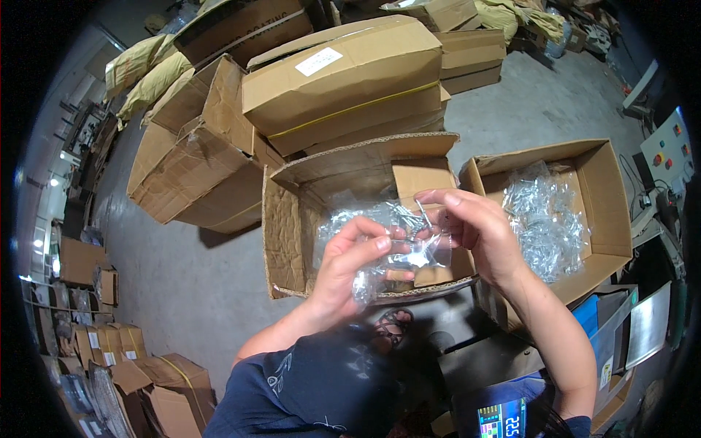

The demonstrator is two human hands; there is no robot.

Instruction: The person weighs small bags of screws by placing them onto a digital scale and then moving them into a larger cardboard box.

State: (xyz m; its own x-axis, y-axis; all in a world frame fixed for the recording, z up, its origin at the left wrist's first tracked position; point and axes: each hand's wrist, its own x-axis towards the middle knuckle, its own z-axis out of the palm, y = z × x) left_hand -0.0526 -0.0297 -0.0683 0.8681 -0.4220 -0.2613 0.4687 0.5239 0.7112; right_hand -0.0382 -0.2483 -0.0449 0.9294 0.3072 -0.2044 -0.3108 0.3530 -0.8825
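My left hand (349, 261) is closed on a small clear plastic bag (422, 255), above the front of an open cardboard box (285, 237). At the bag's other side my right hand (488, 232) has its fingers curled on the plastic. A slim metal piece (423, 210) stands by the right fingertips; whether it is pinched or lies in the bag is hard to tell. Small shiny metal pieces (401, 216), like screws, show just behind the bag. Bagged metal parts (339, 217) lie in the box below. Crumpled clear plastic (364, 286) hangs under my left hand.
To the right stands another open cardboard box (610, 201) with bagged metal parts (544, 219). Large cartons (343, 80) are stacked beyond. A lit digital display (502, 420) sits at the lower right, and a control box with buttons (666, 155) at the far right.
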